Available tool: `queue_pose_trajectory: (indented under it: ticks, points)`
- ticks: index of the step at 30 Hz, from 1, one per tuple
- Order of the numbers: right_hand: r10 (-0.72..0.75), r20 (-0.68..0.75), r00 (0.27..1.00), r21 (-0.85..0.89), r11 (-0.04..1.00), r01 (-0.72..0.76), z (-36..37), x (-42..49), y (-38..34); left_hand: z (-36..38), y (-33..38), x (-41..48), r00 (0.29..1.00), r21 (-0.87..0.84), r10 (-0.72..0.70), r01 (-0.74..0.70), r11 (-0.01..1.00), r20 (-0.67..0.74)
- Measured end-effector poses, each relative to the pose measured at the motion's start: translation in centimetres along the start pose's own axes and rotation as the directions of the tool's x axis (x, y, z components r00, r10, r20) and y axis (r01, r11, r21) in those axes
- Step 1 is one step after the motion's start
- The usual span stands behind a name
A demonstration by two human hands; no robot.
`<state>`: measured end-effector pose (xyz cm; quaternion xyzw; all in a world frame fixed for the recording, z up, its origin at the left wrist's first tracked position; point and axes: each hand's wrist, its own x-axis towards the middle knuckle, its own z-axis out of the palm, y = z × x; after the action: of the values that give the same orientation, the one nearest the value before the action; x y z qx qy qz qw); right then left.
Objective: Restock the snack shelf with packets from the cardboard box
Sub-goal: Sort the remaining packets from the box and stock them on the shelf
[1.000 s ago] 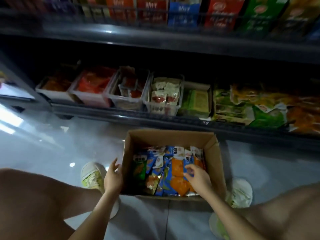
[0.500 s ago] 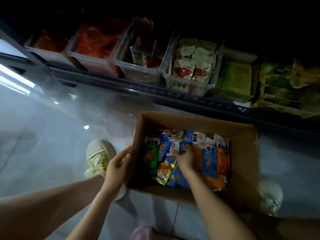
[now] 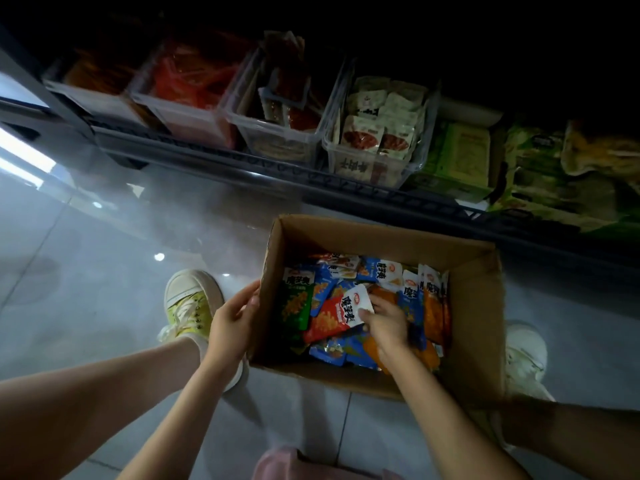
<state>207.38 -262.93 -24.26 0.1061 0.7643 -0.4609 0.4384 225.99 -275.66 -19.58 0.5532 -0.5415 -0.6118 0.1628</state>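
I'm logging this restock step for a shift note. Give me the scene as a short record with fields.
place: floor before a low shelf holding clear bins of snacks
box: cardboard box, open, on the floor, holds mixed packets
left hand: grips the box's left wall
right hand: inside the box, pinches a red packet by its white end
progress: that packet is not yet out of the box

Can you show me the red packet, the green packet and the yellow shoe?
red packet [image 3: 328, 323]: head view, on its red lower half.
green packet [image 3: 294, 306]: head view, on its green middle.
yellow shoe [image 3: 188, 306]: head view, on its laces.
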Motion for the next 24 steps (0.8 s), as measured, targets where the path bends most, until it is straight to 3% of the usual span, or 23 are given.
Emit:
queue_pose_trajectory:
  ticks: [1,3,5,7,9,12,15,17,19,21,24]
  points:
    - [-0.008,0.006,1.000,-0.025,1.000,0.008,-1.4,-0.6,-0.5,0.1,0.2,0.0,0.999,0.077,0.021,-0.018,0.997,-0.042]
    - [-0.005,0.043,0.999,-0.032,0.999,0.007,-4.0,-1.9,-1.9,0.3,1.1,-0.2,0.970,0.393,0.209,-0.145,0.908,-0.125]
    - [-0.021,0.142,0.990,0.010,1.000,0.019,-6.0,-3.3,-3.4,1.3,2.7,-1.0,0.916,0.547,0.398,-0.309,0.778,-0.049]
    - [-0.061,0.259,0.964,0.057,0.997,0.048,-6.8,-4.5,-4.5,2.9,4.3,-1.8,0.920,0.496,0.354,-0.390,0.776,0.170]
    - [-0.095,0.358,0.929,0.087,0.994,0.068,-6.5,-5.3,-5.1,4.7,5.1,-2.6,0.893,0.468,0.210,-0.395,0.790,0.398]
    - [-0.150,0.447,0.882,0.113,0.987,0.110,-5.4,-5.7,-5.4,5.9,4.6,-2.8,0.858,0.400,0.085,-0.321,0.858,0.507]
    - [-0.176,0.381,0.908,0.027,0.983,0.180,-5.4,-4.8,-4.5,4.8,4.3,-2.2,0.924,0.364,0.166,-0.294,0.884,0.343]
    - [-0.199,0.195,0.960,-0.224,0.944,0.241,-5.8,-3.0,-2.9,3.7,4.5,-1.5,0.970,0.284,0.168,-0.212,0.935,0.173]
    - [-0.196,0.062,0.979,-0.481,0.853,0.201,-6.5,-1.1,-1.4,2.6,4.7,-0.6,0.990,0.204,0.137,-0.131,0.970,-0.015]
    - [-0.147,0.003,0.989,-0.574,0.810,0.122,-7.0,0.7,-0.1,1.7,4.8,0.3,0.984,0.153,0.120,-0.099,0.983,-0.135]
    - [-0.066,0.007,0.998,-0.579,0.814,0.058,-6.9,3.0,1.8,1.4,5.1,0.7,0.982,0.083,0.082,-0.068,0.994,-0.168]
